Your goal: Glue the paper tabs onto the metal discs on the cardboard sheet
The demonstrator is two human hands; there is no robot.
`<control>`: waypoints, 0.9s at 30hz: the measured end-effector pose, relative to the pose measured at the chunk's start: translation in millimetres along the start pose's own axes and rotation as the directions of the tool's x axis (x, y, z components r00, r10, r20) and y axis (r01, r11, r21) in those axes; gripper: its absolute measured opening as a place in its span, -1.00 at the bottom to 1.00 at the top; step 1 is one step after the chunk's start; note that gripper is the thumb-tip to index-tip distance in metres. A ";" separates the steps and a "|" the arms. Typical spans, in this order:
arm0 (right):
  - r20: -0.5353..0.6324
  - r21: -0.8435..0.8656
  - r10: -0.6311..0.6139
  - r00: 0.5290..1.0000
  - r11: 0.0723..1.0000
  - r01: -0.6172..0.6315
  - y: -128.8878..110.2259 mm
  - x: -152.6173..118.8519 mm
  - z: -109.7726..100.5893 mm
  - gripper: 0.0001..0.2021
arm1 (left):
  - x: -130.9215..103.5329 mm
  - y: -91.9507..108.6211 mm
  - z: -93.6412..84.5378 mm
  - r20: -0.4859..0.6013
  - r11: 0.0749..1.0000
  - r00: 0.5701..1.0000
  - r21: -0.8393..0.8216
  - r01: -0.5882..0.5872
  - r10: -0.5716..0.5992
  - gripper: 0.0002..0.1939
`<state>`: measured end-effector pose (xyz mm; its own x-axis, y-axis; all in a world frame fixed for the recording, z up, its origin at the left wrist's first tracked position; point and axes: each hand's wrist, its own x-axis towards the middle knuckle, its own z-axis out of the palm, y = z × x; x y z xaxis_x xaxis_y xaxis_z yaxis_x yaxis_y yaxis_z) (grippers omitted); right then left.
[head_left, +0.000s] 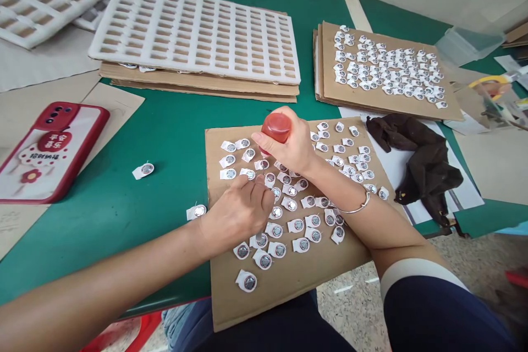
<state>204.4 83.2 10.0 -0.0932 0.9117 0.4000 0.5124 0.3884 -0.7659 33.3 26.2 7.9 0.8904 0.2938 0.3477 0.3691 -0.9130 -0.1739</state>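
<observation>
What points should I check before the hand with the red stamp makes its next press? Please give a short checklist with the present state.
1. Right hand grips the red stamp firmly: ok.
2. Left hand steadies a small white part on the cardboard sheet: ok.
3. Stamp tip is lined up over a part: cannot tell, fingers hide it.
4. Cardboard sheet is fully supported by the green table: not ok, its near edge overhangs.
5. All parts are on the sheet: not ok, two stray parts lie on the table.
</observation>
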 end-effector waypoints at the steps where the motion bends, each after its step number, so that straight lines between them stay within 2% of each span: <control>1: -0.005 0.007 0.000 1.000 1.000 0.000 -0.6 -0.2 -0.1 -0.65 | -0.2 -0.1 0.1 0.002 1.000 1.000 -0.005 0.003 -0.003 -0.86; 7: -0.009 0.064 0.050 0.999 0.997 -0.049 -5.4 -1.0 -0.5 -0.65 | -1.3 0.3 0.1 -0.002 1.000 1.000 -0.018 0.000 0.000 -0.86; 12: 0.009 0.046 0.074 0.997 0.996 -0.075 -3.9 -1.6 0.7 -0.62 | -2.2 1.0 0.0 0.002 1.000 1.000 -0.025 0.004 -0.004 -0.85; 27: -0.020 0.017 -0.013 1.000 1.000 0.013 1.2 -0.2 0.1 -0.64 | 0.2 -0.6 -0.7 0.000 1.000 1.000 -0.019 -0.010 0.010 -0.85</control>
<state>205.0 83.4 8.9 -0.0829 0.9040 0.4194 0.4966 0.4024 -0.7691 33.0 26.6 8.7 0.8939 0.2849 0.3460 0.3555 -0.9209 -0.1602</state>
